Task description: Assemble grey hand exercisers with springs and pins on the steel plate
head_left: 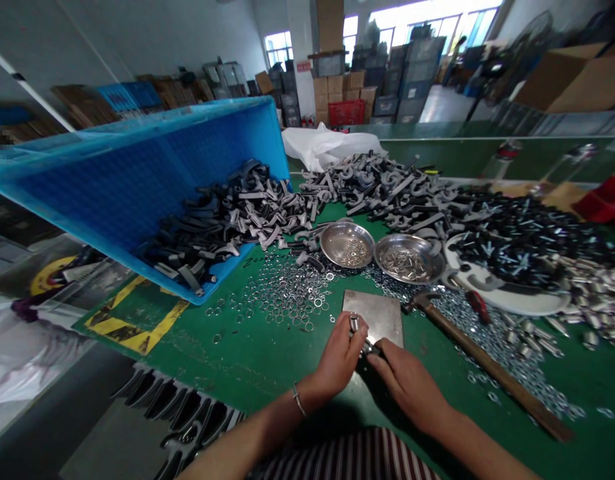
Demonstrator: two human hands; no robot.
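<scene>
Head view shows a long green table (267, 360) that reaches out on every side of a flat, square, grey metal plate (375, 310). Left of the plate, a big blue plastic crate (112, 167) lies tipped on its side, with grey-and-black hooked metal parts (387, 193) spilling from it and heaped beyond the plate. Right of the plate and farther off, a mound of black pieces with silvery pins (527, 240) covers a white rounded tray (532, 305). A claw hammer with a brown wooden handle (487, 360) lies just right of the plate. Two round, shiny metal bowls (337, 237) stand behind it. Above the plate's near edge, the left hand (337, 353) has its fingers curled, pinching a small silvery metal piece with a ribbed end (355, 323); the right hand (407, 377) pinches the nearer, darker end. Thin silvery rings (287, 293) are scattered left of the plate, small grey nuts (512, 360) right.
</scene>
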